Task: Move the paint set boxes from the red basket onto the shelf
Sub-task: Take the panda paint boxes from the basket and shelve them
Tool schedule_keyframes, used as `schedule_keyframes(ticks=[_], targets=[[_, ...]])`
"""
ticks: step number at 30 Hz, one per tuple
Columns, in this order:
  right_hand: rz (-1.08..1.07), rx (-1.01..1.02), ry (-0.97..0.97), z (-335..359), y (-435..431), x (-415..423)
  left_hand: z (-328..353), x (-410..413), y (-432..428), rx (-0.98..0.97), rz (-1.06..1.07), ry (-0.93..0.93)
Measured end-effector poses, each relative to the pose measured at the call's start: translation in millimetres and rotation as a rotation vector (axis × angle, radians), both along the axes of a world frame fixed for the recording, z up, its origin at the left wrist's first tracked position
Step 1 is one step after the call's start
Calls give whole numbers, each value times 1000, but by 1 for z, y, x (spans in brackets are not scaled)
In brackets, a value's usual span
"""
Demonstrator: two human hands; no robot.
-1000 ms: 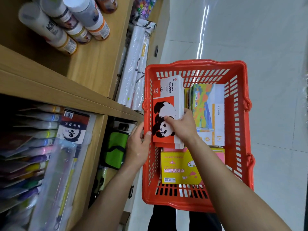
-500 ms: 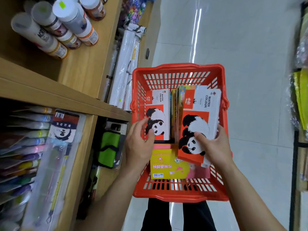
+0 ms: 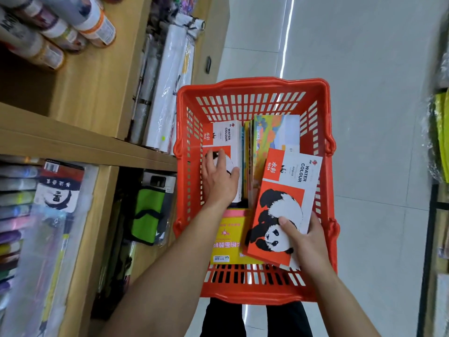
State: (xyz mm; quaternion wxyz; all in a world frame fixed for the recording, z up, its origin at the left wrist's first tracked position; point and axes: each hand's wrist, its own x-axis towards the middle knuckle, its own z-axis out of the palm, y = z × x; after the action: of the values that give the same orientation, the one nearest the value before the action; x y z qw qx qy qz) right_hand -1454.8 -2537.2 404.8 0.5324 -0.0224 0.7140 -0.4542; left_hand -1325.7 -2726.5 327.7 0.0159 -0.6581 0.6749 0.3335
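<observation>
A red basket [image 3: 252, 86] stands on the floor in front of me. My right hand [image 3: 305, 242] grips a red-and-white panda watercolour box [image 3: 284, 203] by its near end, lifted over the basket's right side. My left hand [image 3: 220, 181] lies on a second panda watercolour box [image 3: 227, 135] standing at the basket's left wall, fingers curled over its top edge. Colourful flat boxes [image 3: 274, 132] stand between the two. A yellow paint set box [image 3: 228, 242] lies flat at the basket's near end. The wooden shelf [image 3: 80, 147] is to the left.
Paint tubes and bottles [image 3: 80, 23] lie on the upper shelf. White rolled paper [image 3: 167, 93] leans beside the basket. A green pouch [image 3: 148, 215] and plastic-wrapped pens [image 3: 17, 203] fill lower compartments. Grey tiled floor [image 3: 364, 93] spreads to the right, with another rack [image 3: 439, 147] at the edge.
My right hand took one panda box from the left stack and carried it to the basket's right side. My left hand moved from the basket's rim onto the remaining panda box.
</observation>
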Motion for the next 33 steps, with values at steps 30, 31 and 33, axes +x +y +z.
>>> schedule_keyframes(ticks=[30, 31, 33], targets=[[45, 20, 91, -4, 1, 6, 33, 16, 15, 0, 336, 325], [44, 21, 95, -5, 1, 6, 32, 16, 14, 50, 328, 333], [42, 14, 97, -5, 1, 7, 33, 17, 10, 152, 352, 336]])
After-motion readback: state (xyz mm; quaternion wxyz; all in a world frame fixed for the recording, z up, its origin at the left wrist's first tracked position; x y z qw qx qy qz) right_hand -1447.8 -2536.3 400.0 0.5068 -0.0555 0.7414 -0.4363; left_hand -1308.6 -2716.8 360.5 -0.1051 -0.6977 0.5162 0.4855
